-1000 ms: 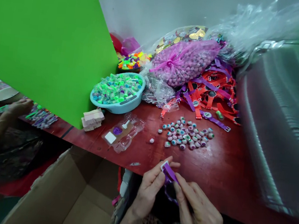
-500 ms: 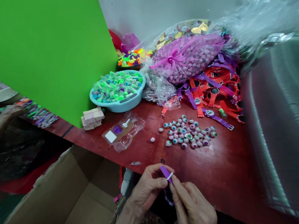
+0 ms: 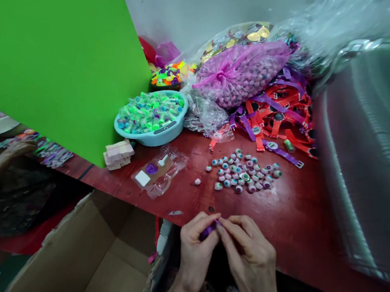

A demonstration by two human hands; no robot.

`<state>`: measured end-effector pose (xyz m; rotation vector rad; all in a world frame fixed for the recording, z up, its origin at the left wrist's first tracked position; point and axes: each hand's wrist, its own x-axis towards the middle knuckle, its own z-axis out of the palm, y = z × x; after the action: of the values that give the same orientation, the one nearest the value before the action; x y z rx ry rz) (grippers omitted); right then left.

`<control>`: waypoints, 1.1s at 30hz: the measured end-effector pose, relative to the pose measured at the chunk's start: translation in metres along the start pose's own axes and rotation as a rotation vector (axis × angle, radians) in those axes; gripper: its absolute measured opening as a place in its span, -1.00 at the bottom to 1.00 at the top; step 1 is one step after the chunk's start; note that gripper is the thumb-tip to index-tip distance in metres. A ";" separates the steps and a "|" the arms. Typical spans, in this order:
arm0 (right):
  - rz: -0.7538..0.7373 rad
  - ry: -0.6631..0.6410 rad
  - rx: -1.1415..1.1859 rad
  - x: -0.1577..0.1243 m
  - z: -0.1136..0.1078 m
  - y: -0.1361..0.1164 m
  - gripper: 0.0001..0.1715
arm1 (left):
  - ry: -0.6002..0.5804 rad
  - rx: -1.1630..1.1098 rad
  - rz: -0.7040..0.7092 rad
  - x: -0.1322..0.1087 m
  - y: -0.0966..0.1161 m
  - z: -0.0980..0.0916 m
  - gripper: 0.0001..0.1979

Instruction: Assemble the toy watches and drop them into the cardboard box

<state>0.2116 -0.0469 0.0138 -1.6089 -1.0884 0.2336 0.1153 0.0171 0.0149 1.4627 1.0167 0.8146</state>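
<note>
The left hand [image 3: 197,248] and right hand [image 3: 249,254] meet at lower centre of the frame, over the front edge of the red bench [image 3: 289,214], both closed on a purple strap [image 3: 207,231]. Fingers hide most of it; the short visible piece slants up rightward toward the right fingertips.

A blue tub [image 3: 168,133] of what seem capsules sits near a pink mesh bag [image 3: 241,73].

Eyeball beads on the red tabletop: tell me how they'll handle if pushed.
The eyeball beads look rounded, so they would probably roll or scatter on the glossy red tabletop. Their shiny domes may slip. They are probably light, though the material is hard to tell.
</note>
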 end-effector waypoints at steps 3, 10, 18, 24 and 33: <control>0.180 0.054 0.176 0.009 -0.002 0.000 -0.81 | 0.034 0.119 0.056 -0.007 -0.001 0.002 -0.76; 0.803 0.216 0.942 0.037 -0.011 0.014 -0.73 | 0.107 0.071 0.011 -0.015 -0.014 0.006 -0.84; 0.947 0.125 1.165 0.040 -0.011 0.021 -0.75 | 0.045 -0.127 -0.137 -0.001 -0.004 0.005 -0.82; 1.053 0.135 1.205 0.039 -0.008 0.024 -0.66 | -0.163 -0.363 -0.457 0.008 0.007 0.005 -0.81; 1.265 0.137 1.332 0.047 -0.010 0.022 -0.59 | -0.142 -0.327 -0.485 0.008 0.013 0.012 -0.84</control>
<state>0.2553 -0.0173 0.0166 -0.7771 0.4094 1.3135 0.1313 0.0194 0.0255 0.9273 1.0186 0.4871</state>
